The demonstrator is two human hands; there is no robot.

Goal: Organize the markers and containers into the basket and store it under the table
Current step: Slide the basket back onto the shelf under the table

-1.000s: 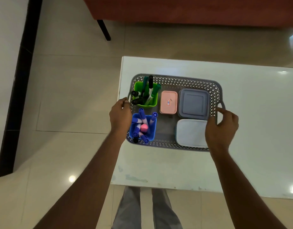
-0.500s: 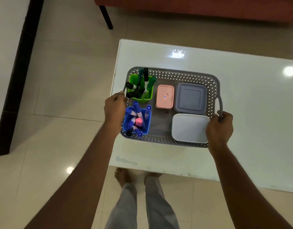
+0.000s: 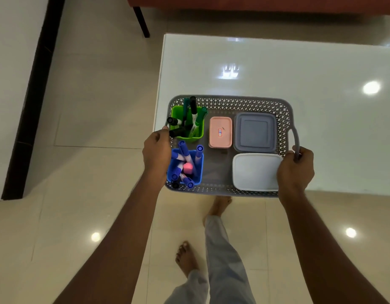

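Note:
I hold a grey perforated basket (image 3: 233,102) by both handles, its near edge hanging past the front edge of the white table (image 3: 277,66). My left hand (image 3: 156,151) grips the left handle, my right hand (image 3: 296,170) the right one. Inside stand a green cup (image 3: 199,128) of green and black markers and a blue cup (image 3: 199,170) of blue markers with a pink item. Beside them lie a pink lidded box (image 3: 220,132), a grey lidded box (image 3: 255,132) and a white lidded box (image 3: 254,172).
Beige tiled floor (image 3: 90,106) lies left of and before the table. My bare feet and light trouser legs (image 3: 222,249) are below the basket. A red sofa with a dark leg (image 3: 141,21) stands beyond the table. A dark skirting strip (image 3: 33,95) runs along the left wall.
The basket has come toward me, from resting fully on the table to overhanging its front edge. My feet have stepped back, one leg behind the other. Both hands keep their grip.

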